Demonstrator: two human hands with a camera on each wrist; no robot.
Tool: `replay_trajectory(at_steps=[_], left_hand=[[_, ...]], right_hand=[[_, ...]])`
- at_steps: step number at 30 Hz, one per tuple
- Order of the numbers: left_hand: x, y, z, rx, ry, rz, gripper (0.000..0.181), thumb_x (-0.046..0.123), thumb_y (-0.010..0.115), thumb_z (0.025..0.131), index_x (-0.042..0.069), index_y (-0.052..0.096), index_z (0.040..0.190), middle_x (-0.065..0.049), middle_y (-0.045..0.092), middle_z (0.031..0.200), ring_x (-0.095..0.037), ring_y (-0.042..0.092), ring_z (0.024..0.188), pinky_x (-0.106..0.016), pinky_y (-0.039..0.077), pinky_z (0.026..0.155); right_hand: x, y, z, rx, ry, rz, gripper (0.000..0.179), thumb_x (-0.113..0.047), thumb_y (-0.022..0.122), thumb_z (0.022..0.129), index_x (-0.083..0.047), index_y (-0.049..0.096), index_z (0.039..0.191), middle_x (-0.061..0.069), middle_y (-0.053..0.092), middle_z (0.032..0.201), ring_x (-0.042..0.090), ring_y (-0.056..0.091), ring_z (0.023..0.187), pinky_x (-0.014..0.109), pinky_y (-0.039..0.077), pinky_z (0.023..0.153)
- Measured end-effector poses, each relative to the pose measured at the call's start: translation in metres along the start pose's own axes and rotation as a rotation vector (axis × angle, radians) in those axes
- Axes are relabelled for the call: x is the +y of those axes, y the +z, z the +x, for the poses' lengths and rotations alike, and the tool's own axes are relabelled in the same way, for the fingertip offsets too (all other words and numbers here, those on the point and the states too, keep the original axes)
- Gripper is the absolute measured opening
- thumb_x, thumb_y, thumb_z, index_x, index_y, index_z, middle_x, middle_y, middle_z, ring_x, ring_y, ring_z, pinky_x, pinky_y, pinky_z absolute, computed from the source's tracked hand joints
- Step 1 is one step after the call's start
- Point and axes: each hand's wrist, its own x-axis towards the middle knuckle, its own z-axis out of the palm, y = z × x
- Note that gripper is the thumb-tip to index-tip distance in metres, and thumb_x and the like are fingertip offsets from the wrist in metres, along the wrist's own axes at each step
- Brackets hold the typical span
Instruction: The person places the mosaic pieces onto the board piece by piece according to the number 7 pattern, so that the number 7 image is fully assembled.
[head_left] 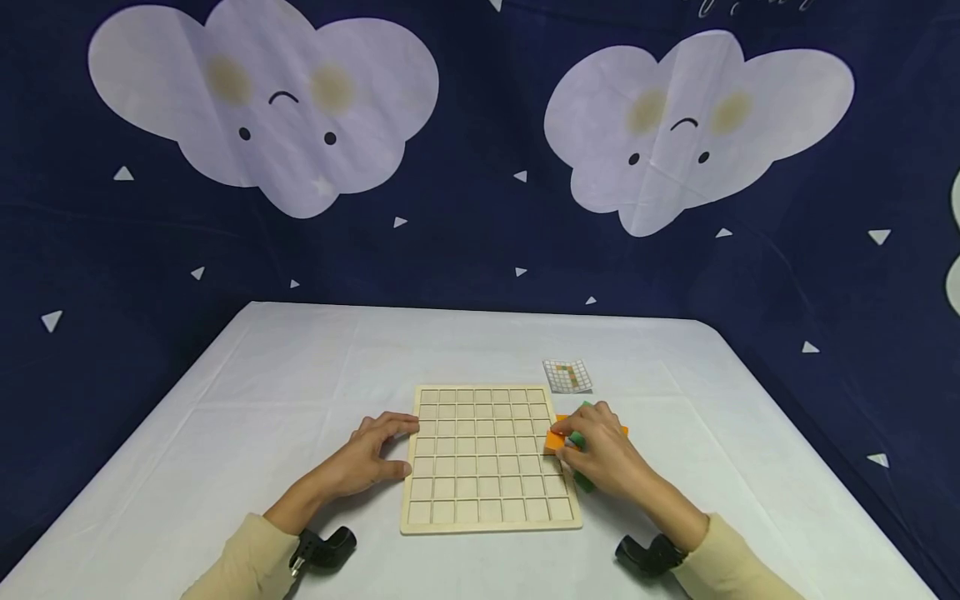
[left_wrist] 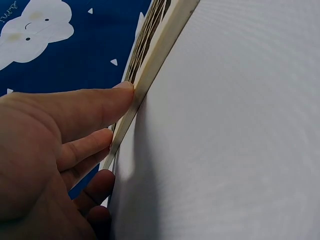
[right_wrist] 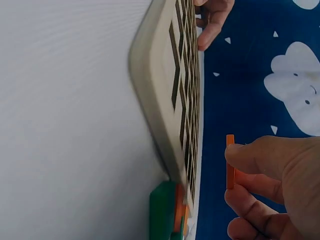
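Observation:
A pale wooden board with a grid of square recesses lies flat on the table. Along its left edge rests my left hand, fingers and thumb spread against the rim. Over the board's right edge, my right hand pinches a thin orange tile between thumb and fingers. In the right wrist view the tile is held on edge, raised above the board. Green pieces and more orange ones lie beside the board's right edge, partly hidden under the right hand.
Behind the board's far right corner lies a small paper card printed with a grid and a few coloured squares. A white cloth covers the table. A dark blue curtain with clouds hangs behind its far edge.

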Motion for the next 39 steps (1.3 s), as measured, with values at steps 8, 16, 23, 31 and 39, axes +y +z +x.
replay_trajectory(at_steps=[8, 16, 23, 31, 39], left_hand=[[-0.001, 0.0, 0.0, -0.001, 0.006, -0.003, 0.055, 0.016, 0.075, 0.077, 0.011, 0.056, 0.129, -0.004, 0.044, 0.144, -0.033, 0.03, 0.132, -0.059, 0.015, 0.108], [0.0, 0.0, 0.0, 0.001, 0.001, 0.01, 0.056, 0.016, 0.075, 0.076, 0.011, 0.056, 0.129, -0.003, 0.044, 0.144, -0.027, 0.034, 0.126, -0.056, 0.019, 0.106], [0.001, 0.0, 0.0, 0.001, -0.007, 0.016, 0.056, 0.017, 0.076, 0.076, 0.011, 0.056, 0.129, -0.002, 0.044, 0.144, -0.023, 0.036, 0.12, -0.053, 0.022, 0.103], [0.002, 0.0, -0.001, 0.002, -0.004, 0.03, 0.056, 0.017, 0.076, 0.076, 0.011, 0.056, 0.129, -0.002, 0.045, 0.143, -0.02, 0.037, 0.117, -0.049, 0.025, 0.101], [0.001, 0.0, -0.001, 0.005, 0.0, 0.028, 0.056, 0.017, 0.076, 0.076, 0.011, 0.056, 0.128, -0.002, 0.045, 0.143, -0.022, 0.036, 0.119, -0.051, 0.024, 0.103]], right_hand=[[-0.01, 0.005, 0.011, -0.005, -0.012, 0.022, 0.023, -0.014, 0.073, 0.075, -0.016, 0.072, 0.098, -0.006, 0.059, 0.089, 0.01, 0.037, 0.086, 0.028, 0.029, 0.075], [-0.02, 0.011, 0.023, -0.027, -0.025, 0.049, 0.022, -0.016, 0.073, 0.076, -0.016, 0.072, 0.099, -0.006, 0.061, 0.092, 0.01, 0.037, 0.086, 0.027, 0.03, 0.075], [-0.026, 0.015, 0.033, -0.052, -0.047, 0.061, 0.023, -0.016, 0.072, 0.077, -0.015, 0.071, 0.1, -0.005, 0.061, 0.094, 0.011, 0.039, 0.088, 0.029, 0.03, 0.076], [-0.032, 0.021, 0.042, -0.072, -0.061, 0.064, 0.023, -0.017, 0.073, 0.078, -0.015, 0.071, 0.101, -0.005, 0.06, 0.093, 0.011, 0.038, 0.087, 0.029, 0.03, 0.077], [-0.037, 0.026, 0.05, -0.094, -0.084, 0.068, 0.025, -0.016, 0.072, 0.077, -0.014, 0.071, 0.102, -0.004, 0.061, 0.095, 0.012, 0.038, 0.088, 0.032, 0.031, 0.08]])
